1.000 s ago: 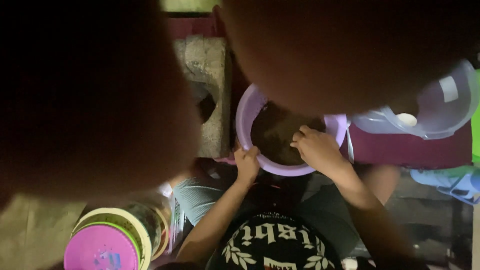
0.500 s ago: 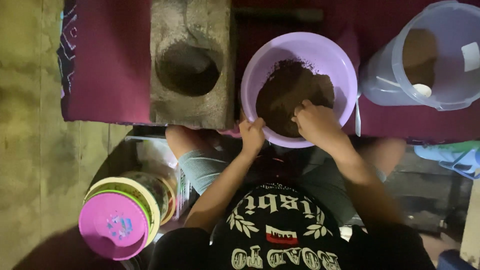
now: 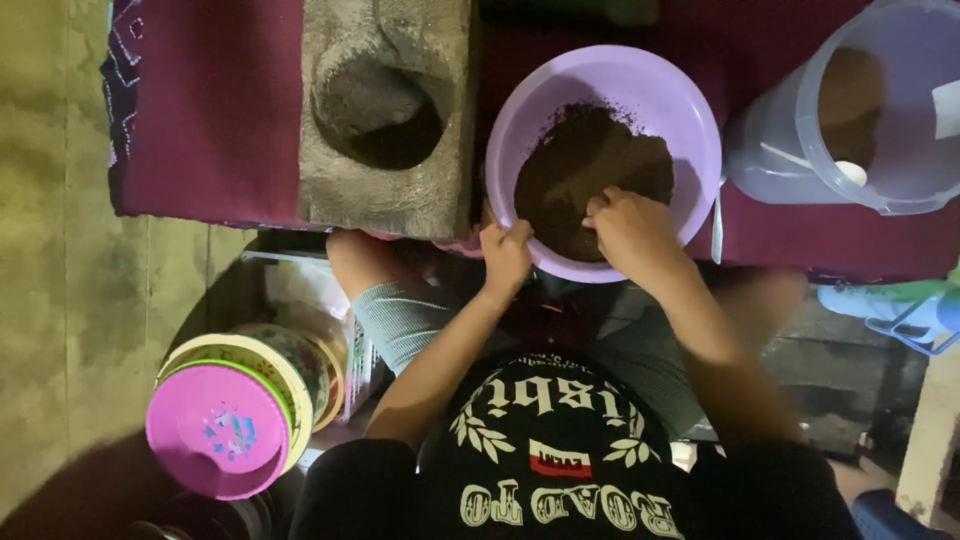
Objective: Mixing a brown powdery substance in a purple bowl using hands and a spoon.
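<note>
Maroon cloth (image 3: 200,120) bears stone mortar (image 3: 385,115), purple bowl (image 3: 680,100), clear jug (image 3: 890,110)

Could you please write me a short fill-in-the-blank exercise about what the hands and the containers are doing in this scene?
1. The right hand rests in the dark ____ inside the purple bowl.
2. The left hand grips the bowl's ____.
3. The stone block beside the bowl has a round ____ in its top.
4. The clear plastic jug stands on the ____ cloth.

Missing words: powder; rim; hollow; maroon
</note>
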